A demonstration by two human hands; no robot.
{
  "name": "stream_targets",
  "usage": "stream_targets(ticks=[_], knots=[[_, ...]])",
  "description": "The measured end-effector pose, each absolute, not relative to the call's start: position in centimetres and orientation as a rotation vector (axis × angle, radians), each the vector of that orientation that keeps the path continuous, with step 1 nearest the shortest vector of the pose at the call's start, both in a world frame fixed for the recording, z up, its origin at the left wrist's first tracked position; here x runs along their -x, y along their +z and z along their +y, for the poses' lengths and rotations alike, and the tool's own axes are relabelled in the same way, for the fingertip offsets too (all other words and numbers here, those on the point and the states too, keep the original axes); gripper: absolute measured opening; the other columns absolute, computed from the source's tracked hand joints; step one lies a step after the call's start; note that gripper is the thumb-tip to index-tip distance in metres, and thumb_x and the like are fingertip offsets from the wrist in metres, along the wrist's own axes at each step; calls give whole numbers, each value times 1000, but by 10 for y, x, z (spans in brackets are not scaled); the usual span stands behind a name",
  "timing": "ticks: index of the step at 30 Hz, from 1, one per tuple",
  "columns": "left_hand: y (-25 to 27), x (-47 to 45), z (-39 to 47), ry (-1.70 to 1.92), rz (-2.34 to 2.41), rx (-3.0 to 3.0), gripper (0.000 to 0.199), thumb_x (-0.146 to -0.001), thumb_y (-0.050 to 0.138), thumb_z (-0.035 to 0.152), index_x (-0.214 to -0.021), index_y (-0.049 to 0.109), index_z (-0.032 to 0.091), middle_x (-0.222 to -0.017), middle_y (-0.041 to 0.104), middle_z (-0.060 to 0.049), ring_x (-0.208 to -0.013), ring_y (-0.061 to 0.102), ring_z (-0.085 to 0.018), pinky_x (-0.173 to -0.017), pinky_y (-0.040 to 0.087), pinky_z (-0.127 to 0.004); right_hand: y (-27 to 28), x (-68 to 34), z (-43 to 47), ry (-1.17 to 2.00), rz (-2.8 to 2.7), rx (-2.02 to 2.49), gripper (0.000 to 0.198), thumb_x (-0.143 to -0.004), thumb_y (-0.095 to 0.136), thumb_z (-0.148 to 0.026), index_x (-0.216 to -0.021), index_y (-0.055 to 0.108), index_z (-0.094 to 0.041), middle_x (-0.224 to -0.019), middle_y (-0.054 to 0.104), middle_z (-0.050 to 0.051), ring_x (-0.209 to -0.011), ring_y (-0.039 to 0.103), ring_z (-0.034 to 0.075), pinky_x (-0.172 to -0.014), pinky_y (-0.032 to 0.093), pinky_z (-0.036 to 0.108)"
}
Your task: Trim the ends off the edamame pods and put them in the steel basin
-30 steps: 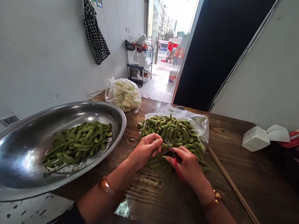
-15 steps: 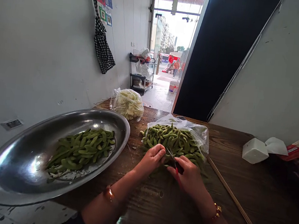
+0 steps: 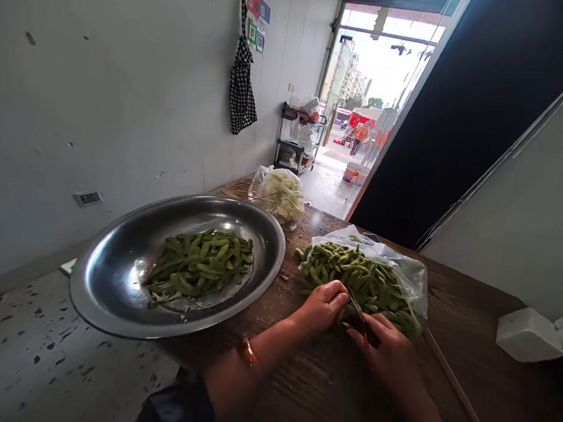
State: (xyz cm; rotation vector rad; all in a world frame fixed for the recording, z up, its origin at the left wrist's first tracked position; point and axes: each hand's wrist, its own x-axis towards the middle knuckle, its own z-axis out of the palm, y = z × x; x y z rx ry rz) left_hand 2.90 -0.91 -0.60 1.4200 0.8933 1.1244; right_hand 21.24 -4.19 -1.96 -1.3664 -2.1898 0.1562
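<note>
My right hand [image 3: 388, 346] grips a pair of scissors [image 3: 357, 313] with red handles, its dark blades pointing up and left to the fingers of my left hand. My left hand [image 3: 326, 304] is closed in a pinch beside the blade tips; whatever sits between its fingers is hidden. Both hands are at the near edge of a heap of green edamame pods [image 3: 355, 272], which lies on a clear plastic bag [image 3: 412, 282]. To the left, a wide steel basin [image 3: 116, 301] holds more pods [image 3: 206, 260] on its bottom.
Behind the basin stands a clear bag of pale cauliflower-like pieces [image 3: 283, 194]. A thin wooden stick [image 3: 463, 398] lies on the brown wooden table [image 3: 457, 310] at right, near a white block-like object [image 3: 527, 334]. A shelf cart [image 3: 299, 136] stands by the open doorway.
The view has swung left, so everything sits further right in the picture. My hands stay together at the heap's near edge, with the scissors still in the right one.
</note>
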Motion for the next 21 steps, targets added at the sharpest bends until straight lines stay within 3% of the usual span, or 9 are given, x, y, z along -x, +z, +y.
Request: stream_targets(ticks=[21], knots=[[-11, -27, -4, 1187, 859, -1288, 13, -83, 47, 23, -71, 48, 18, -51, 45, 5, -48, 38, -8, -51, 31, -21, 2, -210, -63, 551, -2093, 1474, 50, -78, 63, -46, -119, 61, -17, -116, 64, 13, -107, 61, 29, -93, 48, 42]])
